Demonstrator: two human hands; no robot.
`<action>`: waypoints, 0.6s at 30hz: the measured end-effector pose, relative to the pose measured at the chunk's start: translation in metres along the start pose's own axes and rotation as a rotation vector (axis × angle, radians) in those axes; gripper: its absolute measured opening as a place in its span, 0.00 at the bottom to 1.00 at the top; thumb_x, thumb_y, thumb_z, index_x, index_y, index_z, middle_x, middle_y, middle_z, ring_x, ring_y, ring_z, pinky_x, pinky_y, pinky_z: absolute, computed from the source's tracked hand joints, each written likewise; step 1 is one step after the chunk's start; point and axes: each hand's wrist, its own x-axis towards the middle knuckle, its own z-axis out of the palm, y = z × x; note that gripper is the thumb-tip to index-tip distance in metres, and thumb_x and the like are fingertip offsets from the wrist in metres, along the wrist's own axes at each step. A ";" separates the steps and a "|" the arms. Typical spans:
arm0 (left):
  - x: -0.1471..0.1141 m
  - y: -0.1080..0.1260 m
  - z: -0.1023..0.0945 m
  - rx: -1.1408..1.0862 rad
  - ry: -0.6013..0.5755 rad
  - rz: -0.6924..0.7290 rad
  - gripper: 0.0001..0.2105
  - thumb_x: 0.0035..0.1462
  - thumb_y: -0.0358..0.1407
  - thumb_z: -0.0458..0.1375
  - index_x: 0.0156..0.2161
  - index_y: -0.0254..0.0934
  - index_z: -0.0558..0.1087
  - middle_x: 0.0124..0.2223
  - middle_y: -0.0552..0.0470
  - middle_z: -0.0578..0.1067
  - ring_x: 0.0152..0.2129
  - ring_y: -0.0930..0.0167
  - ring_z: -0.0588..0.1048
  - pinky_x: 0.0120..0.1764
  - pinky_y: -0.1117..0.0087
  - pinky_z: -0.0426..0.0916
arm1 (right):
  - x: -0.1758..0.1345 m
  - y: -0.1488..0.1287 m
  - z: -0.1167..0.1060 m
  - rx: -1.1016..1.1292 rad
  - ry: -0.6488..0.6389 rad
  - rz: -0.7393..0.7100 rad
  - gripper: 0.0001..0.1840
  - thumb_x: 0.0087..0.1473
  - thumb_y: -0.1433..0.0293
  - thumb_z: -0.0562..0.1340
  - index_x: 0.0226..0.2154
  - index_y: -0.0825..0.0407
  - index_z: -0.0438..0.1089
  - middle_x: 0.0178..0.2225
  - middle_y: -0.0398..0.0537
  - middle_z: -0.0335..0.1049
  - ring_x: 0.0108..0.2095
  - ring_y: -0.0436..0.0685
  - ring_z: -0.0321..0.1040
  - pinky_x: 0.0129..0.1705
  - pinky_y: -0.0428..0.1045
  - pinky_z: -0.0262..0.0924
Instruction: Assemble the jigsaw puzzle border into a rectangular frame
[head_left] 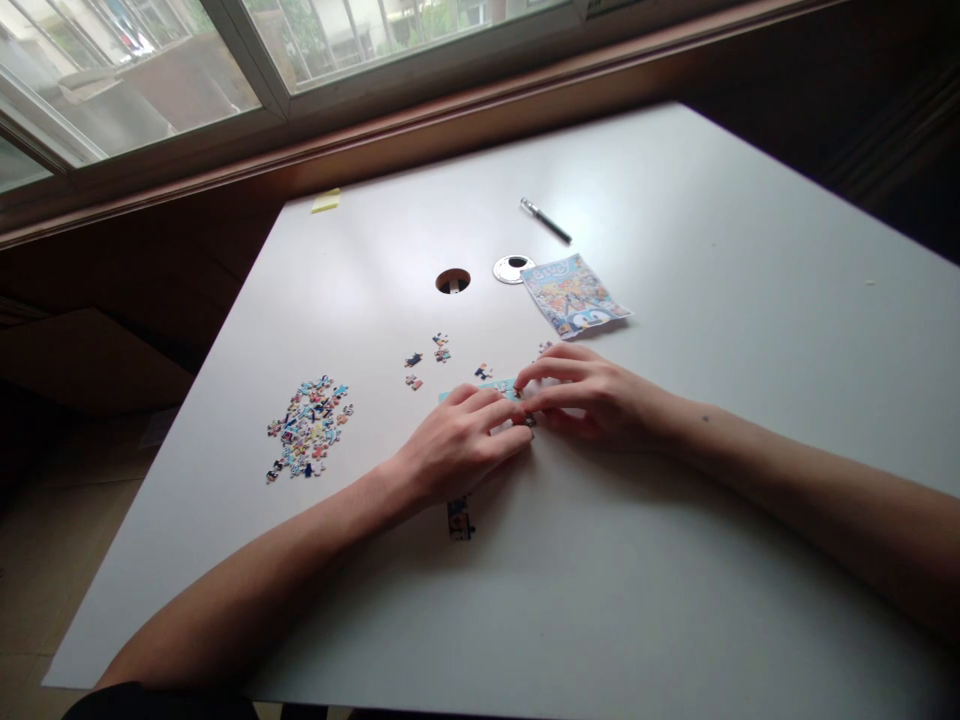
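Note:
My left hand [472,435] lies over a partly joined jigsaw puzzle [495,388] and hides much of it. Its fingers rest on the puzzle, with the thumb apart from them. From the right, my right hand [581,390] meets it, fingers bent and their tips on a small jigsaw piece [529,420] by the puzzle's right end. The fingers partly cover that piece. Below my left hand, a dark joined section [460,520] of the puzzle shows. Just above the hands lies a loose dark piece [483,371].
A heap of loose jigsaw pieces [309,428] is on the left of the white table [600,600]. Several single pieces [441,348] lie farther back. Beyond my right hand are a printed picture sheet [576,295], a round cover [512,269], a cable hole [453,281] and a pen [546,221].

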 end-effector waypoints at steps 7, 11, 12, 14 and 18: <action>0.001 0.002 0.000 -0.021 0.059 0.009 0.05 0.69 0.33 0.56 0.44 0.38 0.75 0.48 0.52 0.81 0.44 0.70 0.76 0.47 0.66 0.66 | 0.000 0.000 0.000 -0.020 -0.002 0.011 0.09 0.59 0.75 0.62 0.38 0.47 0.76 0.45 0.49 0.76 0.41 0.57 0.64 0.45 0.55 0.63; 0.001 0.001 0.000 -0.019 0.035 0.026 0.07 0.70 0.32 0.55 0.44 0.39 0.76 0.49 0.53 0.81 0.45 0.71 0.76 0.48 0.67 0.66 | 0.000 0.000 0.001 -0.010 0.001 0.010 0.09 0.60 0.74 0.62 0.39 0.46 0.76 0.45 0.49 0.76 0.41 0.57 0.65 0.45 0.55 0.64; 0.001 0.001 0.000 -0.015 0.034 0.029 0.07 0.70 0.32 0.55 0.44 0.39 0.76 0.49 0.53 0.81 0.45 0.71 0.76 0.48 0.67 0.66 | 0.000 0.000 0.001 -0.009 0.003 0.010 0.09 0.59 0.74 0.62 0.39 0.46 0.76 0.45 0.49 0.76 0.41 0.57 0.65 0.45 0.56 0.64; 0.001 0.001 -0.001 -0.006 0.037 0.032 0.07 0.70 0.31 0.55 0.44 0.39 0.76 0.49 0.54 0.81 0.45 0.70 0.75 0.48 0.66 0.66 | 0.000 0.000 0.001 -0.009 0.002 0.014 0.09 0.59 0.74 0.62 0.39 0.46 0.76 0.45 0.49 0.76 0.41 0.57 0.65 0.45 0.55 0.63; 0.001 0.001 -0.002 0.028 0.024 0.018 0.07 0.70 0.31 0.54 0.45 0.39 0.76 0.48 0.53 0.81 0.44 0.70 0.75 0.47 0.66 0.66 | 0.000 0.000 0.001 -0.009 0.004 0.014 0.10 0.60 0.74 0.62 0.40 0.45 0.76 0.45 0.49 0.76 0.41 0.57 0.65 0.45 0.55 0.63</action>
